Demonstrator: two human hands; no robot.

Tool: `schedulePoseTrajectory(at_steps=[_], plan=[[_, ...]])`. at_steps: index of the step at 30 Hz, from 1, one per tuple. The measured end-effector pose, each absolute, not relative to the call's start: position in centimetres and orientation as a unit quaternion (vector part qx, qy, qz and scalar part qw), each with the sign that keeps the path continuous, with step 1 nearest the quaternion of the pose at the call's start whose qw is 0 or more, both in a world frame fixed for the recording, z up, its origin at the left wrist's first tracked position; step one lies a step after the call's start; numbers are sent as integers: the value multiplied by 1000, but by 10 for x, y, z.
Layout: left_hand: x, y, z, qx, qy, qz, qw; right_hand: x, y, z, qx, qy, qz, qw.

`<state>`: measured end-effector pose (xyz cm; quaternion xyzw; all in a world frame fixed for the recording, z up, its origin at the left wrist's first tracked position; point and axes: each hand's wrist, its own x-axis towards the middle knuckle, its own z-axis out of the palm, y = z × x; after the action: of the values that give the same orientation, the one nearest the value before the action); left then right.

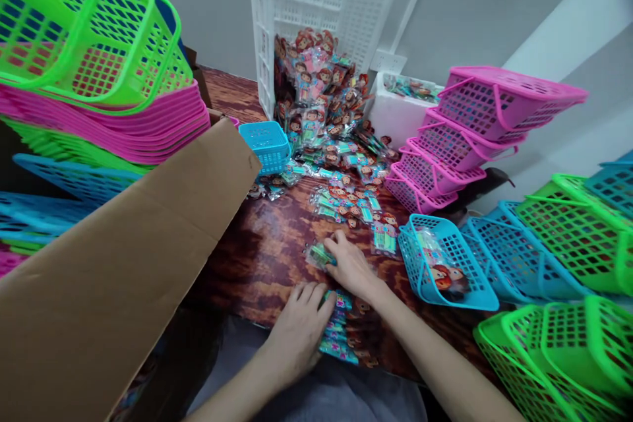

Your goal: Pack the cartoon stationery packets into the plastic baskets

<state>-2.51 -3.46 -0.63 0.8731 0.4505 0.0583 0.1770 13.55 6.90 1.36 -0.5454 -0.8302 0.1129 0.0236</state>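
Note:
My right hand (352, 266) is closed on a clear plastic packet (318, 253) with green contents, on the dark wood-patterned table (257, 231). Below it, near the table's front edge, my left hand (302, 318) curls its fingers against the left side of a row of overlapping doll packets (339, 333). These packets show blue-green wrappers on the left and brown doll heads on the right. A pair of packets with green strips (384, 236) lies just beyond my right hand. More loose doll packets (346, 201) spread behind it.
A white crate (264, 46) on its side spills a heap of doll packets (311, 86). Nested baskets (163, 125) and a cardboard flap (148, 231) stand at left. A blue basket (420, 277) holding packets, pink baskets (475, 105) and green baskets (558, 356) line the right.

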Motion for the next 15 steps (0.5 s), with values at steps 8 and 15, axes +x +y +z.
schedulePoseTrajectory(at_steps=[8,15], plan=[[-26,-33,-2,876,443,52,183,161,49,10,-468,-883,22,29],[-26,-36,0,875,442,52,188,173,44,-4,-522,-848,77,52]])
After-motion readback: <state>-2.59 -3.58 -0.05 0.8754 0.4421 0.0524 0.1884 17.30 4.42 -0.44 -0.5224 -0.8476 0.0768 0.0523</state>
